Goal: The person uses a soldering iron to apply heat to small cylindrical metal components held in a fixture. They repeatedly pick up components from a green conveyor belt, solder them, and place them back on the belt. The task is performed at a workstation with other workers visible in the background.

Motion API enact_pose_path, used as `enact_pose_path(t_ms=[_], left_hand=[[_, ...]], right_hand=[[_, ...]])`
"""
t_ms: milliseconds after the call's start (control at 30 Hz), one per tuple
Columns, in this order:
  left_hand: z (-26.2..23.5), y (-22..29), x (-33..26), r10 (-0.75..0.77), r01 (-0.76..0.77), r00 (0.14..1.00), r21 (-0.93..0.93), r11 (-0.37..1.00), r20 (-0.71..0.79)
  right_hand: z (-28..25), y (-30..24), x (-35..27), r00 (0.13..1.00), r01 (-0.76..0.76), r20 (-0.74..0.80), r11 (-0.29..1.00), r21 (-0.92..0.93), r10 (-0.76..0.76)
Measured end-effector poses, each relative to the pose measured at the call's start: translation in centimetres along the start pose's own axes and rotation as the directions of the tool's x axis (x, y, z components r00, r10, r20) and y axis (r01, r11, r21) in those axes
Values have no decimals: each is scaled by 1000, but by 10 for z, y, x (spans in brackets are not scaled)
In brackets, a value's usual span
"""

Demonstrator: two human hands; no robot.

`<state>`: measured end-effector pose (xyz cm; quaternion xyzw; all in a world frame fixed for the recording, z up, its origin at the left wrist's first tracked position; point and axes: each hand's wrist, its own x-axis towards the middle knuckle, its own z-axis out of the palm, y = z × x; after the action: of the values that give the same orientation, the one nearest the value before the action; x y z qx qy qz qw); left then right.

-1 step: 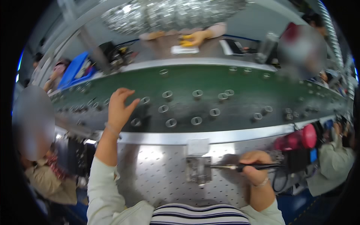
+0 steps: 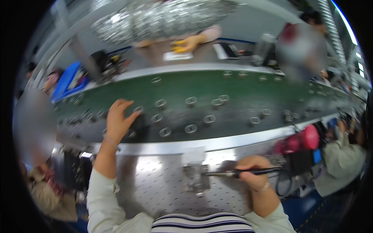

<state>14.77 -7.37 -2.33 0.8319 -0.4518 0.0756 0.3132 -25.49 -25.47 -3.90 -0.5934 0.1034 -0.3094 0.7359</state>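
blurred: heap of clear parts (image 2: pixel 163 17) | hidden: ring under left hand (image 2: pixel 118 122)

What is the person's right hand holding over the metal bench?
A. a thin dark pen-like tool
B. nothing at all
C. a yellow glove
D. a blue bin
A: the right hand grips a thin dark pen-like tool whose tip points toward the small metal fixture.

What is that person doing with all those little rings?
A person sits at a metal workbench beside a green conveyor belt dotted with small metal rings. The left hand reaches out over the belt, fingers spread above the rings near its front edge. The right hand holds a thin pen-like tool, its tip pointing at a small metal fixture on the bench. Other people work nearby.
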Motion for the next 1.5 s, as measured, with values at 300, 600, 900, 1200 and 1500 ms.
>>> enact_pose_path(t_ms=[300,600,900,1200,1500], left_hand=[[23,-53,-7,18,-20,1000,-266,964,-9],[16,136,-64,150,701,661,-677,225,735],[31,151,-78,273,815,513,-561,142,814],[36,140,-95,283,734,661,-677,-49,695],[38,146,-94,264,659,714,-750,61,649]], right_hand=[[-1,-8,9,992,-108,59,994,6,108],[-3,-12,-4,991,-137,0,990,28,137],[-1,-16,3,995,-91,-52,996,-15,90],[13,-9,7,995,47,87,997,68,-53],[9,-7,9,979,125,171,989,-73,-112]])
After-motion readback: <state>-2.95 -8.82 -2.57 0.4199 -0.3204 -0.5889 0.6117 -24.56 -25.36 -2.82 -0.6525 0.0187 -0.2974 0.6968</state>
